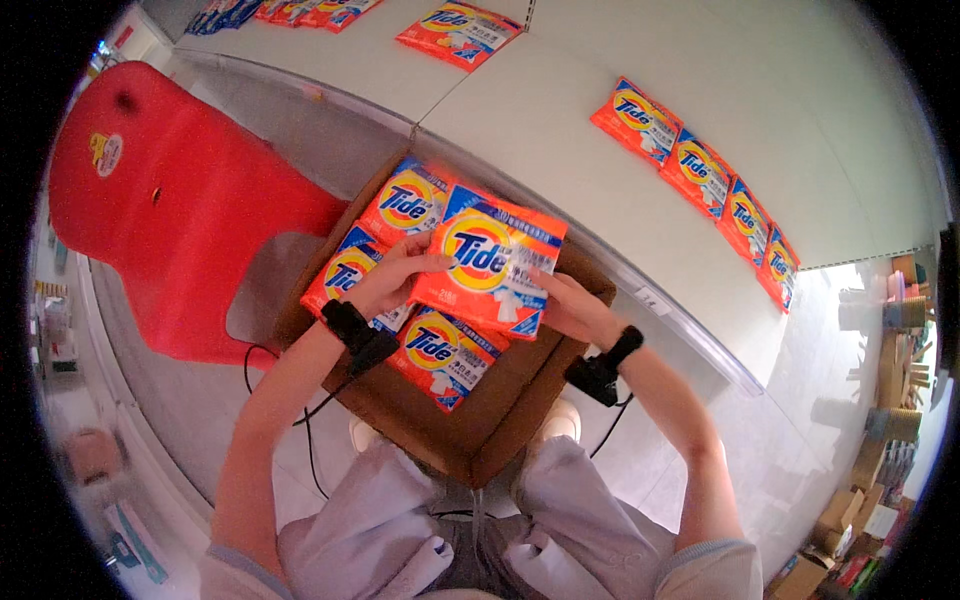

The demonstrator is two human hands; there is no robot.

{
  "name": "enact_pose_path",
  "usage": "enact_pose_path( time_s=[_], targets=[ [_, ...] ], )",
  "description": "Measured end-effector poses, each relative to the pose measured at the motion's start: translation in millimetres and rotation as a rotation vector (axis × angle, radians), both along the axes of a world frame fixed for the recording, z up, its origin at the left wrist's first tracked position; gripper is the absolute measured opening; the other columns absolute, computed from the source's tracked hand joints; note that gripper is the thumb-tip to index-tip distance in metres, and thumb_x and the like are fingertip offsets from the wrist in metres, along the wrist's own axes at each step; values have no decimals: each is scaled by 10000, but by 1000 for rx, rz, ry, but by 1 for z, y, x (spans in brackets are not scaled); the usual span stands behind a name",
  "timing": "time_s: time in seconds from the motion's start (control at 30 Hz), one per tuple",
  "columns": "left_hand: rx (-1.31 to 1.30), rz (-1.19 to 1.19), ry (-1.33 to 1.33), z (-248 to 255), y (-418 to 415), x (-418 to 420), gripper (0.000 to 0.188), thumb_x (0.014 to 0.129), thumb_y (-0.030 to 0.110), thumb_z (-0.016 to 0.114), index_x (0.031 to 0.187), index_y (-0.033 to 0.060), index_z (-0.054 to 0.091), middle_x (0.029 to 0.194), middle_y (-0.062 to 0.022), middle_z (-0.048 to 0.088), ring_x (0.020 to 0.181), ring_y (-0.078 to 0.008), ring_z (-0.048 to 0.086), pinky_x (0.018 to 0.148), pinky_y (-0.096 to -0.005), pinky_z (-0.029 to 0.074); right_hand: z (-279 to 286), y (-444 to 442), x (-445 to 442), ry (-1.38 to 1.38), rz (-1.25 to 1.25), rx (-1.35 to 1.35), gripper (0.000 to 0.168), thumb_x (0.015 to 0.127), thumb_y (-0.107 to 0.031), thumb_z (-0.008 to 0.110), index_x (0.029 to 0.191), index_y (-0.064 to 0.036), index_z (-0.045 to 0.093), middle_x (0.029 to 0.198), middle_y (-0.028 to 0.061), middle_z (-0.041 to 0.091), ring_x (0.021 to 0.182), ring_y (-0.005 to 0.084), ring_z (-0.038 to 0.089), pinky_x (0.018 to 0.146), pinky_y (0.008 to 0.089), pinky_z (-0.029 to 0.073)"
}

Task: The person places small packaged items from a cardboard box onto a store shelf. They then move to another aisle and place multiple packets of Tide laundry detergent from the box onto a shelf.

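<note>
Between my two hands is an orange Tide detergent packet (487, 259), its printed front facing up. My left hand (397, 274) grips its left edge, thumb on top. On the opposite edge, my right hand (574, 304) pinches it near the lower right side. Below it stands an opened cardboard box (517, 394) in front of my legs. Inside the box lie more Tide packets: one at the back left (401, 202), one at the left (345, 270) partly behind my left hand, and a packet nearer me (450, 356). The held packet covers part of the box's contents.
A pale shelf (540, 127) runs behind the box, with a price-strip edge (652, 300). On it lie a row of overlapping Tide packets (697, 176), a single packet (459, 34) and further packets (319, 11). A red plastic seat (187, 195) stands left. Cables (307, 420) hang from my wrist devices.
</note>
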State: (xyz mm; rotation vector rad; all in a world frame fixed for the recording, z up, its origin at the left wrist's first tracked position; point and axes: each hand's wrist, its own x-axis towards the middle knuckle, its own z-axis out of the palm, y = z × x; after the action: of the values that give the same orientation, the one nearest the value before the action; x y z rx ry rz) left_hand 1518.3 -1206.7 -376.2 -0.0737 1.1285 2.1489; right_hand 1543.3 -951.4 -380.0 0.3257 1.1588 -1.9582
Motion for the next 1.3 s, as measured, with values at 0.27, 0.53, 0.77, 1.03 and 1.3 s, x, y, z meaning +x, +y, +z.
enact_pose_path(
  time_s=[0.27,0.53,0.77,1.03,1.3],
  targets=[
    [-672,188,528,37,3,-54,242,868,241,534,1053,91,491,1042,-30,534,927,-117,527,782,-261,456,7,-8,-97,566,-203,-71,359,842,-108,558,1171,-33,434,1160,97,525,1005,201,555,834,355,496],
    [-1202,-142,1011,-22,-12,-43,450,762,218,635,1145,76,449,1195,-116,468,1085,-244,461,879,-384,405,-35,32,-229,796,-266,1206,466,760,-275,644,1090,22,503,1082,146,561,995,255,545,777,398,475],
    [-1754,-499,1100,-39,-26,-16,812,727,335,645,1379,164,193,1436,-157,67,1305,-387,94,966,-611,193,-36,-27,-161,1252,370,1539,676,815,-496,455,1318,-77,288,1394,213,158,1271,427,166,1006,518,206],
    [-1839,-410,1195,-68,-25,-18,744,791,447,530,1387,176,175,1438,-172,27,1296,-426,79,925,-642,225,-29,-28,-233,947,394,1465,704,837,-544,341,1375,-119,179,1432,185,57,1294,443,58,1022,562,103],
    [-1795,-340,1179,-74,-27,-16,761,769,425,570,1383,187,190,1444,-151,17,1315,-385,33,932,-659,182,-32,4,-284,878,342,1537,695,819,-573,334,1376,-180,198,1442,156,48,1306,414,52,1024,565,86]
  ],
)
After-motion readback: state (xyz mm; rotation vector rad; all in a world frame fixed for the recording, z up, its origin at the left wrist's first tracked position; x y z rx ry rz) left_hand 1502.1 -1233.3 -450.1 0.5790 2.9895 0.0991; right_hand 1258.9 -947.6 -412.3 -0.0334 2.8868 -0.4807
